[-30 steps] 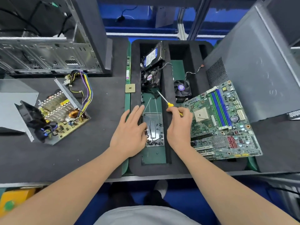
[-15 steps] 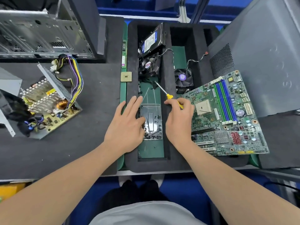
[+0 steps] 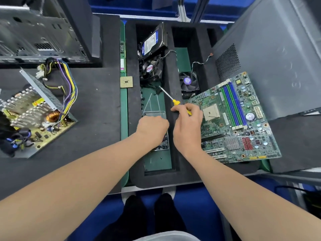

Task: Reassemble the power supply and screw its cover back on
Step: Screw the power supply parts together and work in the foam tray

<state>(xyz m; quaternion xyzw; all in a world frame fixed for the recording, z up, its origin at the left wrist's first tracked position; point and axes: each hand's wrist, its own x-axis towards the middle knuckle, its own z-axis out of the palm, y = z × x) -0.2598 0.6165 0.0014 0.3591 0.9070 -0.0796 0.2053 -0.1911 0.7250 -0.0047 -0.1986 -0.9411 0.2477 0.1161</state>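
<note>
The opened power supply (image 3: pixel 34 117) lies at the left on the black mat, its circuit board, heat sinks and coloured wire bundle (image 3: pixel 68 87) exposed. A clear screw tray (image 3: pixel 163 114) with several small dark screws (image 3: pixel 164 146) sits in a slot of the black foam organiser (image 3: pixel 133 105). My left hand (image 3: pixel 152 131) reaches into that tray with its fingers curled down; the fingertips are hidden. Just to its right, my right hand (image 3: pixel 187 126) grips a yellow-handled screwdriver (image 3: pixel 175 102), whose shaft points up and to the left.
A green motherboard (image 3: pixel 232 122) leans on the organiser's right side, below a grey case panel (image 3: pixel 278 58). A hard drive (image 3: pixel 152 40), two fans (image 3: pixel 150 68) (image 3: pixel 188 81), a CPU chip (image 3: pixel 126 82) and a memory stick (image 3: pixel 122 56) lie nearby. An open PC case (image 3: pixel 40 28) stands top left.
My left hand went from lying flat beside the screw tray to curling its fingers down into it. The right hand kept hold of the screwdriver. The camera moved nearer.
</note>
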